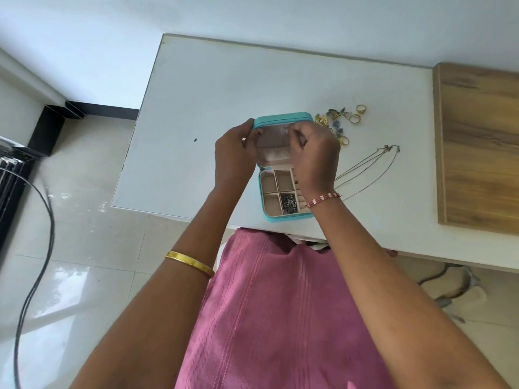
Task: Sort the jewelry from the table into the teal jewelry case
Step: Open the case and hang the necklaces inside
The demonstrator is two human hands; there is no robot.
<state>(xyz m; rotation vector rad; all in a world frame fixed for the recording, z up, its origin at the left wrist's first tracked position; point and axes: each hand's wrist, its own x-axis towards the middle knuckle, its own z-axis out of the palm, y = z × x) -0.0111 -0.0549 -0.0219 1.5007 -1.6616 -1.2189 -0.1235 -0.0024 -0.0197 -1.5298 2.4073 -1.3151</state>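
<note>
The teal jewelry case [280, 119] stands open on the white table [213, 88], its lid upright. My left hand [234, 153] grips the lid's left edge, thumb on the beige lining. My right hand [316, 153] is inside the lid, fingers curled and pinching something small that I cannot make out. The case's tray [273, 192] has beige compartments; one holds a dark silvery jewelry piece [289, 203]. To the right of the case lie loose earrings [334, 116], gold rings [356, 115] and thin chains [365, 167].
A wooden board [480, 147] lies on the table's right side. A small dark speck [195, 140] marks the table left of the case. Black cables [42, 248] run over the tiled floor at left. Pink fabric [269, 313] covers my lap.
</note>
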